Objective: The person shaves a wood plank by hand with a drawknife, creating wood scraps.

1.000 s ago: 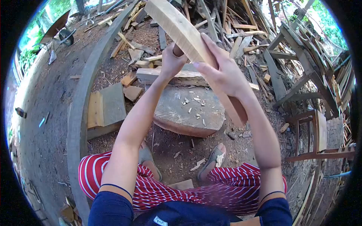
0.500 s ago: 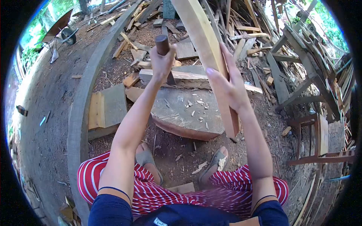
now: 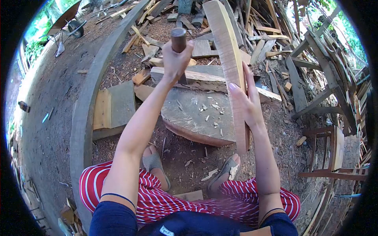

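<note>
My left hand [image 3: 176,61] is wrapped round the thick brown wooden handle of a machete [image 3: 178,39]. Its blade points down and is mostly hidden below the fist. My right hand [image 3: 251,106] grips a long, slightly curved wooden plank [image 3: 227,43] near its lower half, thumb on the broad face and fingers along the far edge. The plank stands steeply tilted, its upper end leaning away to the left. Below and between my hands lies a broad wooden chopping block [image 3: 197,116] scattered with pale chips. The machete and plank are apart.
A rough log piece [image 3: 208,80] lies along the block's far side. To the left are a long curved beam [image 3: 90,94] and a squared block [image 3: 122,106]. Scrap wood piles up behind; a wooden frame [image 3: 319,74] stands right. A wheelbarrow [image 3: 65,23] is far left.
The plank has turned to show its broad face more, and its upper end has come into view. Both hands have shifted slightly right in the view. The machete blade now shows less.
</note>
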The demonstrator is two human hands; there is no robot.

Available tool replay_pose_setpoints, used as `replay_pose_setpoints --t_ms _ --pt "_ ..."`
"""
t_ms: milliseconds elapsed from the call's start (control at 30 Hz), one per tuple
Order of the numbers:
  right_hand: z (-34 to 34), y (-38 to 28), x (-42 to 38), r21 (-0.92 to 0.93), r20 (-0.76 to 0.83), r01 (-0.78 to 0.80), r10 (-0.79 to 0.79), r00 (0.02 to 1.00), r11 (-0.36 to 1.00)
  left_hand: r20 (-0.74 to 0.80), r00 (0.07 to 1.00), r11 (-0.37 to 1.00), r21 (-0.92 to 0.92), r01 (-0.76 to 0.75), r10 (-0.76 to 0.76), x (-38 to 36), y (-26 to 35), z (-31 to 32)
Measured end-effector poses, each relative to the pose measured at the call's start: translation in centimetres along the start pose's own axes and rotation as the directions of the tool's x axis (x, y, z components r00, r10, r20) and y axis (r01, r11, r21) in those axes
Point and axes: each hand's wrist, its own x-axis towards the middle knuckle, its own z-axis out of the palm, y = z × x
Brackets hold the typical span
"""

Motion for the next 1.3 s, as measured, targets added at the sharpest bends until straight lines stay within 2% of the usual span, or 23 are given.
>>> replay_pose_setpoints --t_ms 33,100,167,200,233,267,300,367,467,567,633,700,733,767,833,933,1067,1133,1233,1300 --pt "0.0 0.2 0.0 0.001 0.0 0.013 -0.013 1.0 1.0 0.0 1.0 1.0 0.004 0.0 0.0 -0.2 -0.5 0.3" --pt "0.2 -0.3 -0.1 0.003 -0.005 0.03 -0.03 1.0 1.0 0.014 0.993 0.983 0.134 -0.122 0.121 -0.5 -0.9 1.3" --pt "0.4 -2.6 -0.3 0.117 -0.001 -0.014 0.014 1.0 0.993 0.046 0.992 0.984 0.129 -0.125 0.12 -1.4 -0.3 1.5" --pt "0.4 -3.6 -0.1 0.117 -0.002 -0.016 0.016 1.0 0.993 0.05 0.994 0.978 0.18 -0.105 0.098 -2.0 -0.7 1.4" --pt "0.2 -4.6 0.4 0.092 -0.039 0.096 -0.093 0.995 0.991 0.054 0.996 0.97 0.225 -0.086 0.076 -2.4 -1.5 1.5" --pt "-0.3 -5.5 0.8 0.056 -0.08 0.207 -0.202 0.976 0.977 0.012 0.989 0.971 0.186 -0.148 0.149 -2.2 -3.1 1.4" --pt "-0.9 -6.6 0.9 0.045 -0.091 0.193 -0.189 0.978 0.98 -0.004 0.994 0.986 0.12 -0.112 0.114 -1.7 -3.8 1.4" --pt "-1.5 -8.4 1.4 0.052 -0.102 0.321 -0.315 0.944 0.946 -0.006 1.0 0.987 0.16 -0.009 0.01 -1.3 -2.9 0.9" --pt "-1.0 -8.8 1.9 0.038 -0.082 0.387 -0.383 0.92 0.921 -0.004 0.998 0.989 0.134 -0.059 0.06 -0.6 -1.9 0.3" --pt "-0.2 -6.6 0.9 0.113 -0.051 0.32 -0.316 0.947 0.941 0.01 0.997 0.994 -0.078 0.071 -0.07 -0.1 1.3 0.7" --pt "0.3 -6.1 0.4 0.085 -0.025 0.289 -0.288 0.957 0.953 0.009 1.0 0.999 0.029 -0.023 0.023 0.2 0.0 0.6" --pt "0.7 -5.6 0.1 0.16 -0.005 0.161 -0.162 0.987 0.974 0.018 0.999 0.999 0.031 -0.036 0.035 0.1 -0.7 0.5" --pt "0.7 -4.7 0.4 0.126 -0.043 0.235 -0.231 0.972 0.964 0.019 1.0 1.0 0.01 -0.017 0.017 -0.1 -1.0 0.6" --pt "0.5 -4.7 0.2 0.116 -0.044 0.233 -0.23 0.972 0.965 0.02 1.0 1.0 -0.01 0.004 -0.004 -0.4 -1.2 0.7" --pt "0.5 -5.3 -0.3 0.166 -0.014 0.107 -0.107 0.994 0.98 0.004 1.0 1.0 -0.011 0.014 -0.013 -0.5 -1.8 0.7" --pt "0.3 -5.0 -0.4 0.157 0.014 0.068 -0.071 0.997 0.985 0.043 0.997 0.993 0.095 -0.067 0.063 -0.7 -1.9 0.4" --pt "0.7 -3.9 -0.3 0.167 -0.007 0.101 -0.101 0.995 0.981 0.053 0.995 0.994 0.068 -0.082 0.079 -1.1 -1.2 0.8" --pt "0.7 -3.2 0.0 0.101 0.007 0.166 -0.168 0.986 0.981 0.079 0.995 0.995 0.073 -0.065 0.059 -1.1 -1.0 1.1" --pt "0.9 -3.3 -0.3 0.103 0.024 0.12 -0.123 0.992 0.987 0.061 0.997 0.994 0.087 -0.059 0.054 -1.3 -0.3 2.0" --pt "1.1 -3.5 -0.3 0.111 0.021 0.124 -0.128 0.992 0.986 0.134 0.987 0.985 0.139 -0.105 0.086 -1.4 0.3 2.5"
